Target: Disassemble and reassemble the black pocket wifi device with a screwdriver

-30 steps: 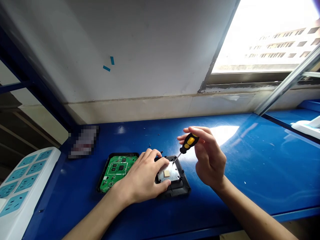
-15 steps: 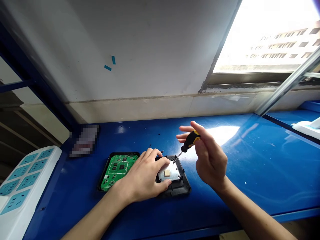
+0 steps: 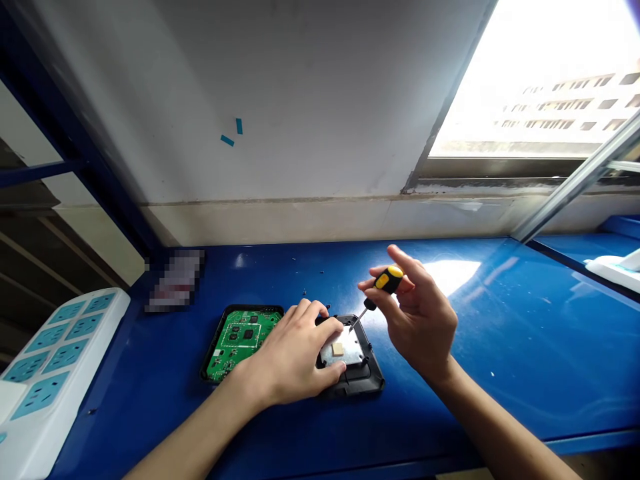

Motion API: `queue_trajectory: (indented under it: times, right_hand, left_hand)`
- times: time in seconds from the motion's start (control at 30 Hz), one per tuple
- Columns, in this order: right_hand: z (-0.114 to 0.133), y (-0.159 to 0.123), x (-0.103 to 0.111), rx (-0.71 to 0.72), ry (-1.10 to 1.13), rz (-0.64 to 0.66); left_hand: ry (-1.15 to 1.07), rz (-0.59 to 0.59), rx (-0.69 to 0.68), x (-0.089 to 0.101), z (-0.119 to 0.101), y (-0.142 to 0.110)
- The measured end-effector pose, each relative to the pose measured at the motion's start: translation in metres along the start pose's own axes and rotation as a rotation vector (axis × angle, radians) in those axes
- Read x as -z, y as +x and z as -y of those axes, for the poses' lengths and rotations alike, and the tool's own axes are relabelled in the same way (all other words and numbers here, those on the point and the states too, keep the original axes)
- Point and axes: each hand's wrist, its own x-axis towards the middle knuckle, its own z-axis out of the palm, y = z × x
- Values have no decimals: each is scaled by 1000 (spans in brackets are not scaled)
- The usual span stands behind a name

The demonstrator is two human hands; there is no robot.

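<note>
My right hand (image 3: 424, 321) grips a black-and-yellow screwdriver (image 3: 385, 283) between thumb and fingers, its index finger raised. The slanted shaft reaches down to the far side of a silvery metal plate (image 3: 351, 350). That plate lies in a black plastic cover (image 3: 369, 381) and carries a small square beige pad (image 3: 338, 349). With thumb and fingers around the plate, my left hand (image 3: 297, 353) holds the cover down on the blue table. Left of it, partly behind that hand, is a green circuit board (image 3: 240, 337) in a black casing (image 3: 206, 357).
A white power strip (image 3: 80, 373) with blue sockets stands at the left. Behind it lies a blurred-out packet (image 3: 176, 280). Several small dark screws (image 3: 304, 292) are scattered on the blue table (image 3: 500, 333). A wall and a window (image 3: 520, 100) rise behind.
The screwdriver handle has turned in my right hand, showing more yellow, and the fingers have curled closer around it. My left hand keeps its hold. The whole view has shifted slightly.
</note>
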Motion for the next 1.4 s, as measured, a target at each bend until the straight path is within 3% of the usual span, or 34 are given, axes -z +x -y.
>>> queue_trajectory:
  times: [0.23, 0.4, 0.57, 0.77, 0.93, 1.1, 1.27, 1.4]
  right_hand:
    - [3, 1, 0, 7, 70, 77]
    - [3, 3, 0, 61, -32, 17]
    - [4, 1, -2, 3, 75, 113]
    - [2, 1, -3, -23, -25, -15]
    - [5, 1, -1, -11, 48, 80]
    - [4, 1, -1, 25, -85, -24]
    - [7, 1, -2, -31, 45, 55]
    - [6, 4, -2, 12, -112, 1]
  left_hand:
    - [4, -11, 3, -1, 1, -1]
    - [14, -4, -8, 1, -1, -2]
    - [11, -13, -7, 1, -1, -1]
    - [6, -7, -9, 2, 0, 0]
    - [1, -9, -3, 1, -1, -2]
    - [6, -13, -22, 1, -1, -3]
    - [12, -11, -21, 1, -1, -2]
    - [17, -18, -26, 1, -1, -1]
